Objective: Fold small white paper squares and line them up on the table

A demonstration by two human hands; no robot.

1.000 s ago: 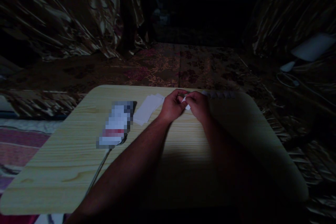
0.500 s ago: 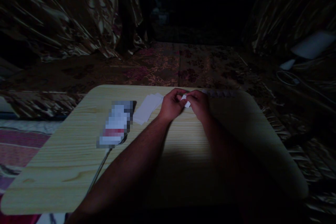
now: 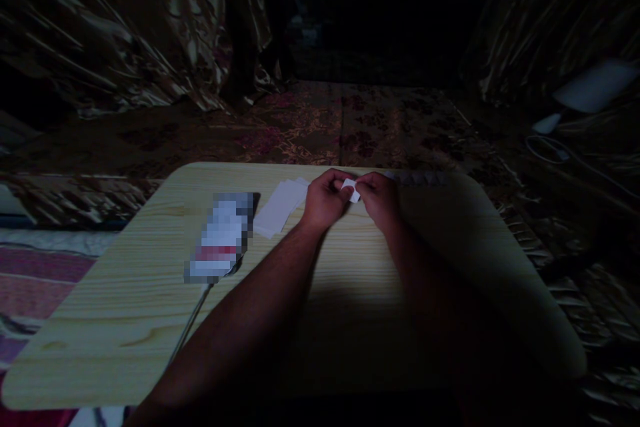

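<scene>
Between my two hands is a small white piece of paper [image 3: 351, 191], held near the far edge of the wooden table [image 3: 125, 293]. My left hand [image 3: 325, 200] is closed, pinching the paper's left side between thumb and fingers. On the other side, the fingertips of my right hand [image 3: 379, 197] grip its right edge. A stack of white paper strips [image 3: 281, 208] lies just left of my left hand. Several small pale pieces [image 3: 417, 177] sit in a row beyond my right hand, too dim to make out clearly.
A phone-like device with a blurred screen [image 3: 220, 237] lies on the table's left, its cable [image 3: 187, 330] running toward my left forearm. Patterned fabric [image 3: 310, 120] spreads past the far edge. At far right stands a white lamp-like object [image 3: 595, 87] with a cord.
The white paper has turned slightly between my fingers and shows a broader, flatter face. My hands have barely shifted, and the other things lie as before.
</scene>
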